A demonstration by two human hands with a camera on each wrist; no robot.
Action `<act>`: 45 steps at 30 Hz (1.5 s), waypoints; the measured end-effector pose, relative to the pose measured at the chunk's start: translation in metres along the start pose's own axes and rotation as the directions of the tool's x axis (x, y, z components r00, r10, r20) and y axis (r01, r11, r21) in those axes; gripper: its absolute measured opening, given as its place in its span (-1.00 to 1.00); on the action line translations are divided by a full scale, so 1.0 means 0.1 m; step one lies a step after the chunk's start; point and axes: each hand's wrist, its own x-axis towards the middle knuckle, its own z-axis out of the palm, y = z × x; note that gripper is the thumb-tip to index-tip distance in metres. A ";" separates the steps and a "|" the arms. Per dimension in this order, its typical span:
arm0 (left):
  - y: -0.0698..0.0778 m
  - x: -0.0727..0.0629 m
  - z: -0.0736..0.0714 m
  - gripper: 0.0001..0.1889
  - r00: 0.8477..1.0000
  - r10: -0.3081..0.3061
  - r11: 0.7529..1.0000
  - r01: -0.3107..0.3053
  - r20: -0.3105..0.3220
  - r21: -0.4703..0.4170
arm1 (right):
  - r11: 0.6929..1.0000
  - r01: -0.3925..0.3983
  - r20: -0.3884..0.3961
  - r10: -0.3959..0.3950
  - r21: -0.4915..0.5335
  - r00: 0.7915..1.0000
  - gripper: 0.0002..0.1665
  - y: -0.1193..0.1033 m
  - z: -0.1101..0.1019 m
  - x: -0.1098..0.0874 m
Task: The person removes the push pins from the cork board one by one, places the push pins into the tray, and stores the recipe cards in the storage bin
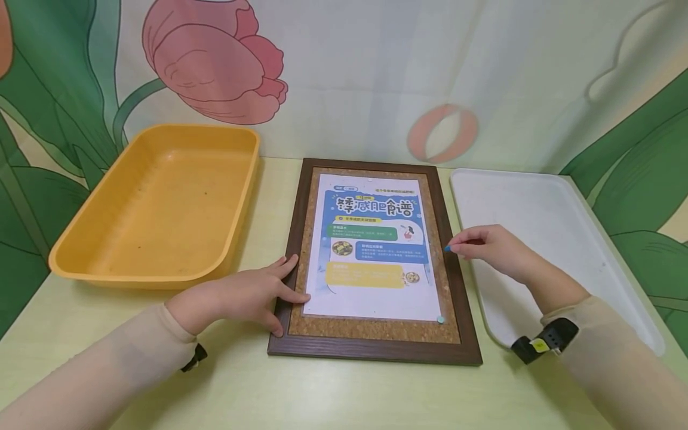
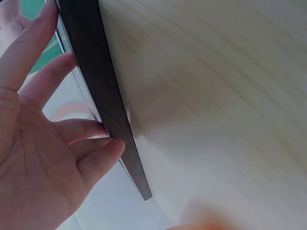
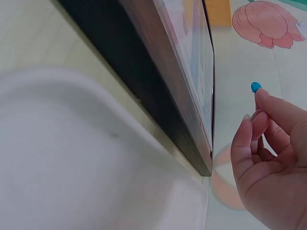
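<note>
A brown-framed cork board lies on the table with a printed poster on it. A pale teal pushpin sits at the poster's lower right corner. My left hand rests on the board's left frame edge, fingers spread, with one fingertip over the cork. In the left wrist view its fingertips touch the dark frame. Between thumb and fingertip, my right hand pinches a small blue pushpin. That hand is over the right frame edge, beside the poster.
On the left stands a deep yellow tray. A shallow white tray lies right of the board, under my right forearm. Behind the table hangs a curtain printed with flowers and leaves.
</note>
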 end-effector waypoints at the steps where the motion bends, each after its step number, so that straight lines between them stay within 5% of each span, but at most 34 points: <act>1: 0.00 0.00 0.00 -0.33 1.000 -0.002 1.000 0.002 0.000 -0.001 | 1.000 -0.003 -0.002 0.003 0.000 1.000 -0.62 0.00 -0.02 0.00; 45: 0.02 -0.02 -0.01 -0.34 1.000 0.005 1.000 -0.005 0.001 -0.006 | 0.990 -0.140 -0.080 0.139 -0.013 0.987 -0.32 0.45 -0.51 0.17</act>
